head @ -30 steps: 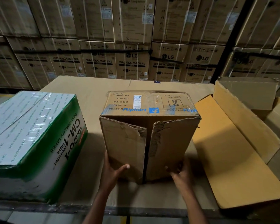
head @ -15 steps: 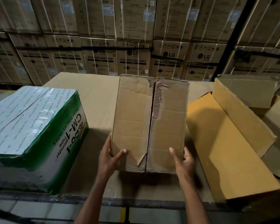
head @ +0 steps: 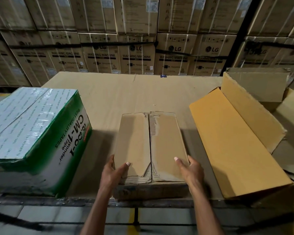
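Note:
A small brown cardboard box [head: 149,141] stands on the cardboard-covered table [head: 134,95] near its front edge, its two torn flaps closed on top with a seam down the middle. My left hand [head: 113,172] grips the box's near left corner, thumb on the top flap and fingers down the side. My right hand [head: 190,170] grips the near right corner the same way, thumb on top.
A large green and white tape carton [head: 32,136] sits at the left. An open yellow-brown carton [head: 232,146] with raised flaps lies at the right, more cardboard behind it. Stacked washing machine cartons [head: 136,60] wall the back. The floor [head: 58,217] shows below the table edge.
The box was tipped over from its side so the flap face now lies on top, and it came down flat onto the table. Both hands stayed on its near corners.

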Demonstrator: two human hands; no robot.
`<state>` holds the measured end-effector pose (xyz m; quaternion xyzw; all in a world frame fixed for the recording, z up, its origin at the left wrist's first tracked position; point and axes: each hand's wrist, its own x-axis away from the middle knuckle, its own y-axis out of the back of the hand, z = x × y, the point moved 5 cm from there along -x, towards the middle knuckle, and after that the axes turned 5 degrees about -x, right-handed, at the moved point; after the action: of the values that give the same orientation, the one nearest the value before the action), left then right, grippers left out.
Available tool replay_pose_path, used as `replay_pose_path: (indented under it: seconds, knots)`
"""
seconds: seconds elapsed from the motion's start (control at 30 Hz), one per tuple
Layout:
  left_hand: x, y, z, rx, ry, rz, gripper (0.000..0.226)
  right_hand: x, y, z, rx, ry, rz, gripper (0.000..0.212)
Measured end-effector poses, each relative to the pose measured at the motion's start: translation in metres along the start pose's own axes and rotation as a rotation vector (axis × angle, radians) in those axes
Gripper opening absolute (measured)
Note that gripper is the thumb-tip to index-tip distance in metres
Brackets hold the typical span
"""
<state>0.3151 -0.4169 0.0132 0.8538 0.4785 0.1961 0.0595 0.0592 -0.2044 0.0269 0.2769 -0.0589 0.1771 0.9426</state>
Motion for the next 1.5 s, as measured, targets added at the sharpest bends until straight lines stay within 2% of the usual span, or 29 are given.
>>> replay_pose_path:
  seconds: [0.07,0.1,0.17,0.2,0.23,0.33,0.43,0.57,0.67,0.8,0.93,1.03,1.13,1.2,1.37,1.5]
  knots:
    - [0.008,-0.001,-0.007,-0.072,0.0,-0.004,0.068,0.002,-0.002,-0.001,0.126,-0.022,0.033,0.081]
    - [0.009,-0.001,-0.014,-0.131,-0.014,-0.025,0.069,0.005,-0.002,-0.001,0.209,-0.019,0.036,0.081]
    - [0.003,-0.001,-0.029,-0.287,-0.081,-0.131,0.089,0.016,-0.002,0.006,0.29,0.066,0.007,0.083]
    - [0.0,-0.004,-0.039,-0.343,-0.133,-0.161,0.092,0.024,-0.003,0.013,0.287,0.141,-0.003,0.082]
    - [-0.001,-0.01,-0.05,-0.359,-0.184,-0.157,0.086,0.033,-0.004,0.019,0.275,0.222,-0.002,0.079]
    - [-0.002,-0.04,-0.075,-0.283,-0.254,0.008,0.061,0.059,-0.013,0.032,0.293,0.43,0.087,0.075]
    - [-0.001,-0.07,-0.091,-0.299,-0.271,0.157,0.059,0.076,-0.027,0.031,0.358,0.537,0.227,0.08]
    - [-0.009,-0.096,-0.097,-0.387,-0.255,0.22,0.059,0.081,-0.033,0.024,0.436,0.578,0.302,0.053]
    - [-0.008,-0.101,-0.105,-0.368,-0.263,0.174,0.046,0.082,-0.027,0.027,0.403,0.605,0.289,0.048]
    - [-0.001,-0.105,-0.126,-0.138,-0.37,0.1,0.041,0.087,-0.004,0.048,0.246,0.7,0.141,0.059]
    - [0.012,-0.138,-0.156,0.003,-0.484,0.297,0.053,0.086,0.033,0.056,0.059,0.798,-0.16,0.043]
    - [0.036,-0.171,-0.17,-0.136,-0.541,0.457,0.058,0.08,0.059,0.045,-0.149,0.717,-0.358,0.042]
    - [0.057,-0.203,-0.16,-0.301,-0.555,0.594,0.053,0.073,0.078,0.03,-0.171,0.566,-0.453,0.065]
    - [0.063,-0.215,-0.15,-0.438,-0.617,0.597,0.048,0.069,0.084,0.017,-0.131,0.489,-0.451,0.069]
    - [0.067,-0.226,-0.137,-0.747,-0.692,0.555,0.039,0.065,0.079,-0.015,-0.078,0.265,-0.385,0.06]
    - [0.067,-0.226,-0.132,-0.785,-0.706,0.561,0.036,0.067,0.077,-0.017,0.025,0.13,-0.354,0.069]
